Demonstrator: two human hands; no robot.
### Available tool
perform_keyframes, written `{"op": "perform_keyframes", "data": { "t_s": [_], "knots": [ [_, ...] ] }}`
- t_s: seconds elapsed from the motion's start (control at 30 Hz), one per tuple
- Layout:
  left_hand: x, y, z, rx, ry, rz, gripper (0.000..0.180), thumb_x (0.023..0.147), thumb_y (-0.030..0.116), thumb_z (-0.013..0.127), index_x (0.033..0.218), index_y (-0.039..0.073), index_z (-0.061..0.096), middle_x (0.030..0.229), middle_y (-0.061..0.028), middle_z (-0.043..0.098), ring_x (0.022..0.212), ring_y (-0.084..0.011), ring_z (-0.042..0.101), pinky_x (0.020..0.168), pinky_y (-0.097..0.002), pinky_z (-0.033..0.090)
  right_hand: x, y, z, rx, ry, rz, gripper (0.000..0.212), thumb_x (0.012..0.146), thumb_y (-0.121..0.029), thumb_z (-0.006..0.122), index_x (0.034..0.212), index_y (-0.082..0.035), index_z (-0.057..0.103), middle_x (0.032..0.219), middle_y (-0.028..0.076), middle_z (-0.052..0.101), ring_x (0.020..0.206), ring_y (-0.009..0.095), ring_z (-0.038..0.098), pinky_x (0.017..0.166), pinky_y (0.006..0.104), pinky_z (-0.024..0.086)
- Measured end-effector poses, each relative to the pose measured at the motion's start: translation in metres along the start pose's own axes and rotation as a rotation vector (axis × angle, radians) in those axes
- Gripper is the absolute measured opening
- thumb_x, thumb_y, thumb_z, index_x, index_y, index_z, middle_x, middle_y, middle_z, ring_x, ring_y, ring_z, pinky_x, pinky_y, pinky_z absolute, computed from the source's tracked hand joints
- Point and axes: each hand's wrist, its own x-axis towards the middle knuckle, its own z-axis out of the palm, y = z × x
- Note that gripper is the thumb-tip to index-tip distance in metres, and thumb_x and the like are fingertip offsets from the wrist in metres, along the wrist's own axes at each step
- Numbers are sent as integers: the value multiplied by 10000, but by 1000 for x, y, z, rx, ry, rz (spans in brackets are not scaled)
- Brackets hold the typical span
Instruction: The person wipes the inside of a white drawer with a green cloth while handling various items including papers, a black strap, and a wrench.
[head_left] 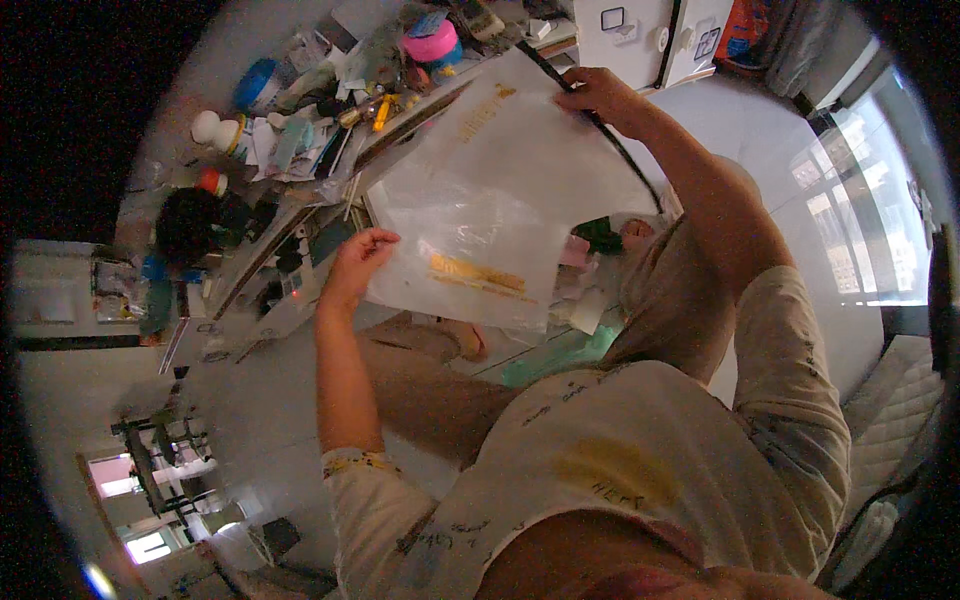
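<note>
Two hands grip one large translucent plastic zip bag with orange print [500, 200], left-hand fingers [368, 243] pinching its lower edge, right-hand fingers [590, 95] clenched at its dark zip top, held above the cluttered surface [300, 150], and keeping it taut and level would, I judge, handle it best.

Glossy, seemingly translucent plastic bag [500, 190]; matt cloth shirt [640, 450].

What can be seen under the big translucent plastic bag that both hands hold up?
Under the plastic bag, pink and green items show dimly beside its lower edge. Whatever lies behind its cloudy middle is covered and cannot be told.
</note>
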Motion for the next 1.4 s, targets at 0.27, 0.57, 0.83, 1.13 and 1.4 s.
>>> {"op": "perform_keyframes", "data": {
  "t_s": [0.27, 0.57, 0.83, 1.13, 1.4],
  "knots": [
    [50, 77, 61, 338, 335, 469, 473, 758, 170, 708, 1172, 63, 506, 1079, -104, 607, 954, -246, 596, 869, -353, 450, 15, -7, 48, -175, -164, -148, 149, 830, -139, 628, 928, -53, 556, 668, -17, 533, 579, 63, 452, 512, 233, 386],
    [76, 93, 72, 13, 464, 388, 163, 772, 124, 715, 877, 24, 640, 751, -13, 627, 661, -73, 537, 602, -212, 437, 13, -25, 84, -103, -266, -28, 116, 822, -98, 636, 883, -29, 567, 685, -4, 556, 639, 64, 482, 566, 240, 410],
    [71, 88, 59, -201, 484, 315, 143, 801, 93, 683, 915, 28, 626, 769, 18, 591, 693, -51, 508, 648, -193, 424, 16, -36, 84, -43, -332, -117, 211, 836, -199, 642, 958, -28, 640, 825, 57, 647, 782, 129, 577, 721, 289, 475],
    [48, 73, 51, -25, 442, 199, 164, 789, 50, 661, 945, 31, 615, 825, -26, 610, 740, -109, 556, 683, -249, 455, 12, -32, 108, -348, -492, -388, 122, 831, -92, 574, 864, 13, 626, 753, 130, 629, 665, 191, 572, 634, 326, 469],
    [58, 79, 59, 622, 852, 605, 228, 773, 119, 694, 948, 42, 569, 865, -98, 585, 723, -223, 573, 689, -328, 475, 18, -18, 132, -253, -398, -221, 132, 828, -122, 579, 838, 1, 623, 683, 81, 605, 583, 137, 538, 533, 284, 452]
  ]
}}
